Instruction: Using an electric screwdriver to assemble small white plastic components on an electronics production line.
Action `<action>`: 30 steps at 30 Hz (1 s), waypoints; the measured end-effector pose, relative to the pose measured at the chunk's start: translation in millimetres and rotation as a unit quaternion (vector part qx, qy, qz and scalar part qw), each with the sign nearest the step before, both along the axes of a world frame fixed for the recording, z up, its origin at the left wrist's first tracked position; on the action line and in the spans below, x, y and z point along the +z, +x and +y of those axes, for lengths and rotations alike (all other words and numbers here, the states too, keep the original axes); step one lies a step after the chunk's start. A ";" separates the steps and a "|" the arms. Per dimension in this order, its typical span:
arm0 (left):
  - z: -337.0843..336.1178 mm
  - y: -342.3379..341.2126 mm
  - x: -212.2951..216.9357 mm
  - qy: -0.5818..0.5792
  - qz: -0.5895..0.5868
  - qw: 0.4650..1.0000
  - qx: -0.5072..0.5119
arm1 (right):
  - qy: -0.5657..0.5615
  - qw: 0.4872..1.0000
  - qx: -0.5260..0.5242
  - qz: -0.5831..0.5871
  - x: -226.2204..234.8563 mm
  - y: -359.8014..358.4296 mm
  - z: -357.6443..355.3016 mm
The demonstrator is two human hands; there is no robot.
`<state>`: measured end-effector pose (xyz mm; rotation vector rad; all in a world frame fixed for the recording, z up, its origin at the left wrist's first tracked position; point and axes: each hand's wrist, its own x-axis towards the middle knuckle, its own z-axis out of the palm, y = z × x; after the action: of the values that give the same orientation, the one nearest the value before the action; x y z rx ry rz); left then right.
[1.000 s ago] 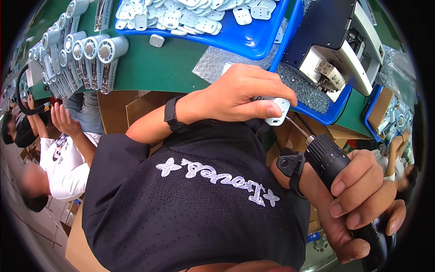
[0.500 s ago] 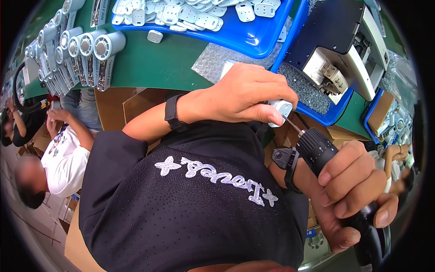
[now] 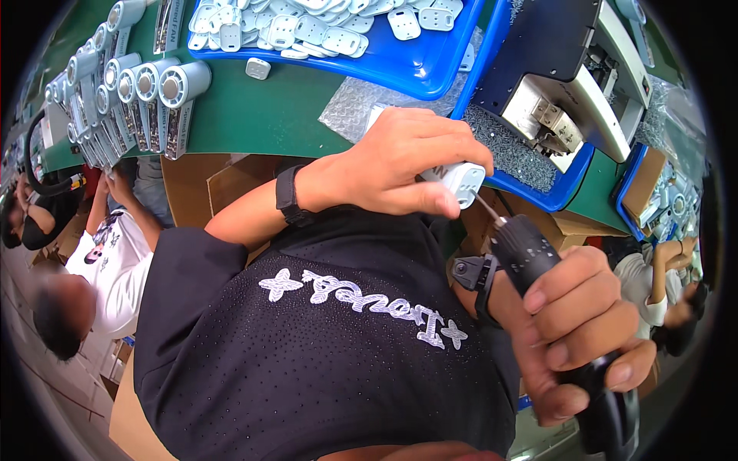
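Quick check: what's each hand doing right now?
Left hand: closed, holding a white fan.
Right hand: closed, holding a black screwdriver.

Assembly workshop; tray [image 3: 424,75] of parts [image 3: 310,31]

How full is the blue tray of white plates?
Partly full: white plates lie heaped in the blue tray, with bare blue at its right; far side cropped.

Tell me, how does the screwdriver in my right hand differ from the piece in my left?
Colour: the screwdriver is mostly black; the piece is whitish. Shape: the screwdriver tapers to a thin metal bit; the piece ends in a rounded face with holes. Both are hand-held, end toward end.
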<state>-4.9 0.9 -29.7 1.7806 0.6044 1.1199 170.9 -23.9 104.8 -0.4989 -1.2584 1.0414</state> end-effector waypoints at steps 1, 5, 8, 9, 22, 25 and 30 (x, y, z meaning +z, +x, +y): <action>0.6 -1.8 0.2 0.000 0.001 1.000 -0.009 | 0.002 1.000 -0.002 -0.001 2.4 2.2 3.3; 4.6 -7.1 9.2 0.001 -0.010 0.999 -0.032 | 0.046 0.949 -0.282 -0.136 -27.8 35.7 47.8; 5.5 -6.7 6.5 0.002 -0.003 1.000 -0.030 | -0.061 0.963 -0.236 -0.111 -49.4 42.5 64.0; 3.0 -7.1 7.2 0.000 0.000 1.000 -0.027 | -0.074 0.973 -0.199 -0.090 -49.8 47.3 58.6; 2.1 -9.5 6.6 -0.007 -0.007 1.000 -0.021 | -0.031 0.995 0.066 0.072 19.4 6.6 20.7; 0.5 -8.4 8.0 -0.010 0.004 1.000 -0.016 | -0.044 0.997 0.028 0.061 7.4 -6.4 24.7; 0.5 -4.6 6.9 0.001 -0.012 1.000 -0.006 | -0.048 0.996 0.024 0.065 0.0 -4.6 29.4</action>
<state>-9.5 1.4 -22.8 1.7674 0.5774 1.1335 166.3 5.6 104.8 -0.4685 -1.1146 1.1614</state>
